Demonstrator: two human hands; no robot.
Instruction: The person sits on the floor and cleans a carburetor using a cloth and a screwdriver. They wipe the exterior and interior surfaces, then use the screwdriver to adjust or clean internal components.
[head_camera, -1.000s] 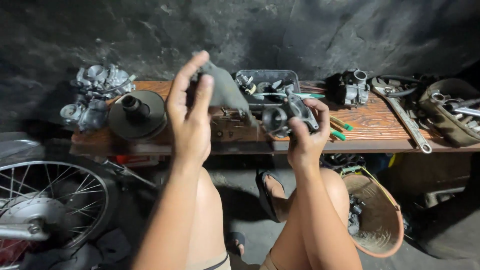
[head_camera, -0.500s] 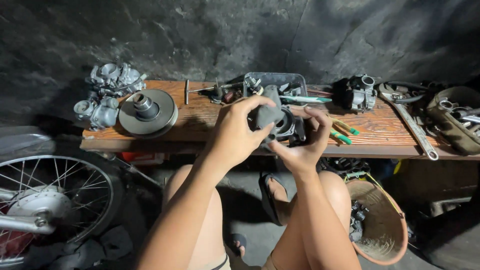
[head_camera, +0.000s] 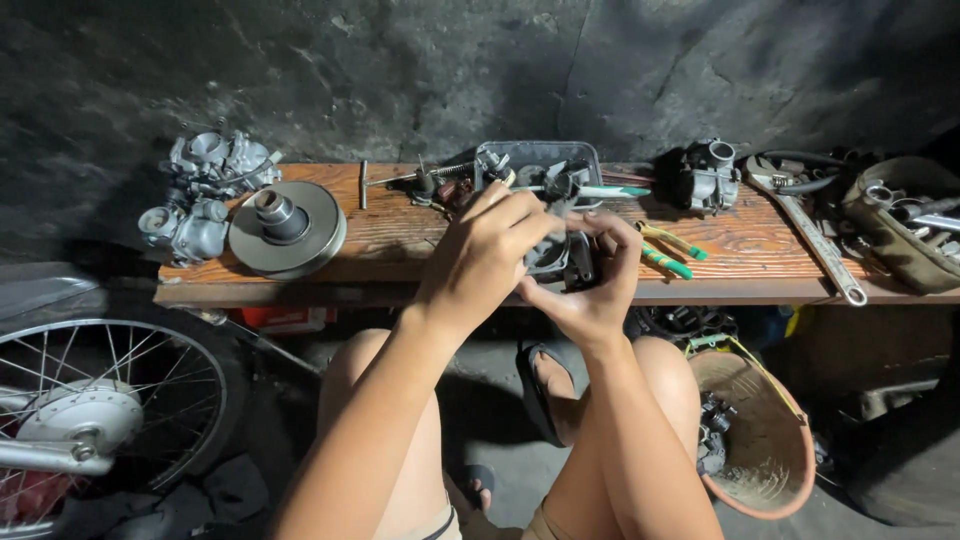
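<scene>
1. Holding the part (head_camera: 560, 262) in both hands, I kept it just above the front edge of the bench (head_camera: 400, 240), in front of the grey tray (head_camera: 540, 158).
2. My right hand (head_camera: 590, 285) cupped it from below, palm up, fingers curled closed around its underside and far side.
3. My left hand (head_camera: 485, 250) lay over the top, fingers bent and pressed down onto it; whether those fingertips pinched some smaller piece I could not tell, since the hand covered the spot.
4. To do this step well, I judged that the lower hand should stay as the steady cradle while the upper one did the fine work, with the piece held over the wood so that anything loose would land there and not on the floor.
5. I also judged that a turn toward the camera would help, because the metal body was mostly hidden.
6. Around it I saw pliers (head_camera: 670, 250) just to the right, a carburettor (head_camera: 705, 175) beyond them, a long wrench (head_camera: 815, 240), a pulley disc (head_camera: 288, 228) to the left, a wheel (head_camera: 100, 410) and a basket (head_camera: 755, 430) below.
7. Compared with a second before, my left hand had come down from holding a grey piece up high.
8. By half a second before, both hands had met on the part, and since then they sat slightly lower and closer together.
</scene>
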